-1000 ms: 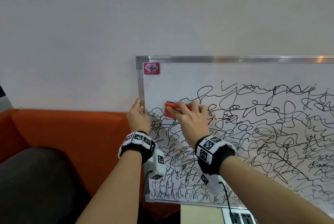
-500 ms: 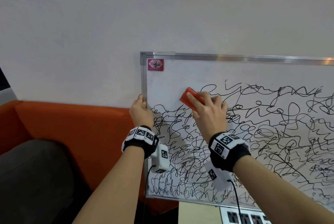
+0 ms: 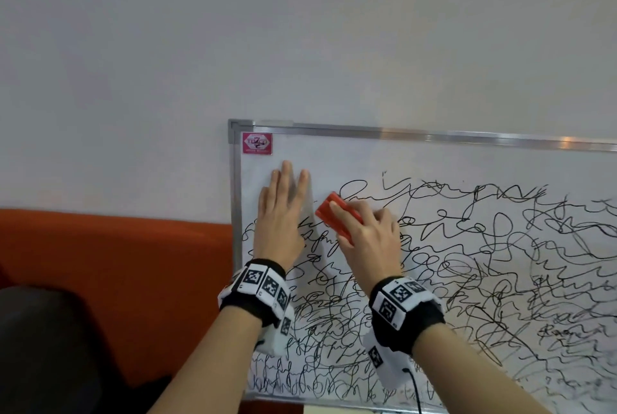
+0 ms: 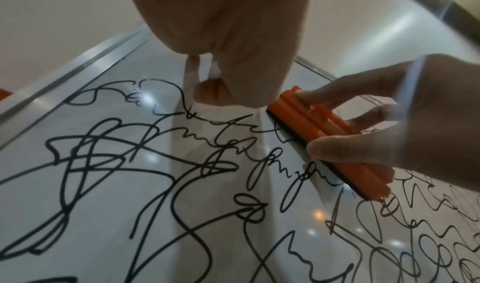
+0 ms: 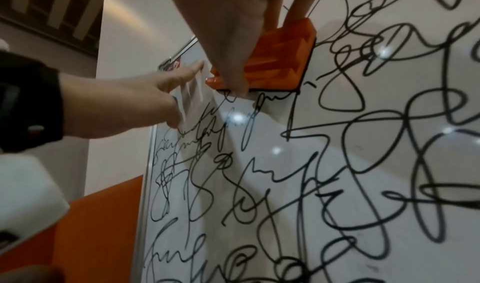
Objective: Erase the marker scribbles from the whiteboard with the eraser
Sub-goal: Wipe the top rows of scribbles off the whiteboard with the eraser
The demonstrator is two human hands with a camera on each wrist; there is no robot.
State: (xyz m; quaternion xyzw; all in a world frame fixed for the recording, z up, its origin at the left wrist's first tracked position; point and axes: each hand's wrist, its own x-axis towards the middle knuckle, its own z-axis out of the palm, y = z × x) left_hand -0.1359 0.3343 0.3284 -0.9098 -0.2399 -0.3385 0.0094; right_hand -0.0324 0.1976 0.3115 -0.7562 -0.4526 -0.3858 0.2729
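**Erasing barely started, board still full of scribbles**

Wiping at the top-left: right hand [image 3: 367, 233] grips the orange plastic block eraser [image 3: 339, 213], fingers over its ridged back, thumb on the near long edge. Eraser's dark felt face lies flat on the white aluminium-framed whiteboard [image 3: 434, 159], tilted diagonally, just right of the left hand [image 3: 280, 213]. Left hand is flat, fingers straight, pressed on the board near the top-left corner, holding nothing; looks like bracing.

Progress, judged from the board: nearly nothing done. Black marker scribbles [image 3: 467, 263] cover the surface from the eraser's height to the bottom edge and out to the right. Bare strip along the top, under the frame and beside the red corner sticker [image 3: 257, 143]; cannot tell if it was wiped or never written on. Almost the whole board is left.

Hidden or unclear: board's right end cut off in the head view, so full extent of scribbles unknown. Scribbles under both hands and forearms covered. Sticker text unreadable. Orange sofa [image 3: 117, 263] sits left of the board.
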